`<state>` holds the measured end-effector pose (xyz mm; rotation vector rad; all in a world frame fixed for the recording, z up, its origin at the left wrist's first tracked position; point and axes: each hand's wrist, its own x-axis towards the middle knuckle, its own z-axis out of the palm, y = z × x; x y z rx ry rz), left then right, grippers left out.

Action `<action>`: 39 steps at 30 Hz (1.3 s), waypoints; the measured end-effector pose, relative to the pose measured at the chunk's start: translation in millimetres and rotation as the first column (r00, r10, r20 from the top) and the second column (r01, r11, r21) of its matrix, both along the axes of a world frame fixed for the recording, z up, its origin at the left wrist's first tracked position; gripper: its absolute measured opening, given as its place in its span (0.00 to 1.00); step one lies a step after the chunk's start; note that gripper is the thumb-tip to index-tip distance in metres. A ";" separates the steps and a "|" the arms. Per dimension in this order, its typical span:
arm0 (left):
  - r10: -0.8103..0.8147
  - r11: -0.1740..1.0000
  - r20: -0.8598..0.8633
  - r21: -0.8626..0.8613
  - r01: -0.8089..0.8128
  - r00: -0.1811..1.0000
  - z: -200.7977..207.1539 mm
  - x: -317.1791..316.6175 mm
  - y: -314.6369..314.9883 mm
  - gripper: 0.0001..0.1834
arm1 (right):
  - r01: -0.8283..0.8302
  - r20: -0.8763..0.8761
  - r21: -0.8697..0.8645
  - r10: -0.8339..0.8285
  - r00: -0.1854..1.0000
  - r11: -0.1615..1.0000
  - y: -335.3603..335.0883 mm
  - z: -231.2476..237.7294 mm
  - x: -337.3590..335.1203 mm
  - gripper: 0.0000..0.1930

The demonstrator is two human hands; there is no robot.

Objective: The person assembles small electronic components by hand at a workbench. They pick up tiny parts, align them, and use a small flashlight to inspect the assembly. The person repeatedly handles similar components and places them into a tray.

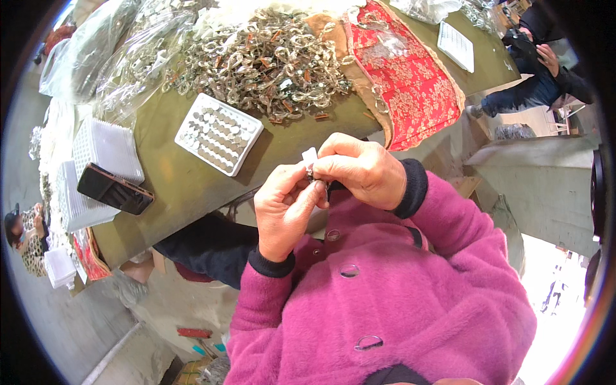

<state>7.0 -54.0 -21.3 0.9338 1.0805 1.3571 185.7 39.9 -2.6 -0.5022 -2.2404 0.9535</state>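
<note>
My left hand [282, 208] and my right hand [366, 172] meet just past the table's near edge, fingertips pinched together. Between them is a small white piece [309, 156] that sticks up, with a little shiny dark part below it, mostly hidden by the fingers. Both hands are closed around this small item. On the table ahead and to the left lies a white tray [219, 133] holding rows of small round silvery pieces. A big heap of clear, coiled strips with small metal and orange bits [263, 64] spreads beyond the tray.
Stacked clear plastic trays [106, 151] stand at the left, with a dark phone [115, 189] leaning on them. Red floral cloth [410, 83] covers part of the table. Another white tray [456, 46] lies far right, near a seated person [539, 83]. Plastic bags [90, 54] sit far left.
</note>
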 end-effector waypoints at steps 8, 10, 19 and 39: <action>-0.024 0.989 0.236 -0.137 0.057 0.972 9.7 2.9 20.4 0.13 | 0.119 -0.032 -0.234 -0.130 0.991 0.965 3.8 12.9 16.0 0.16; -0.023 0.974 0.385 -0.199 0.107 0.923 9.0 2.6 24.7 0.14 | 0.185 0.009 -0.085 -0.185 0.983 0.979 3.8 13.2 18.9 0.18; -0.048 0.965 0.464 -0.209 0.162 0.885 6.7 12.1 24.6 0.15 | 0.202 -0.069 0.276 -0.190 0.979 0.940 4.1 1.5 28.7 0.13; -0.165 0.985 0.331 0.005 0.173 0.929 3.7 14.8 23.5 0.13 | 0.006 -0.142 -0.777 -0.185 0.973 0.630 3.0 11.4 30.3 0.12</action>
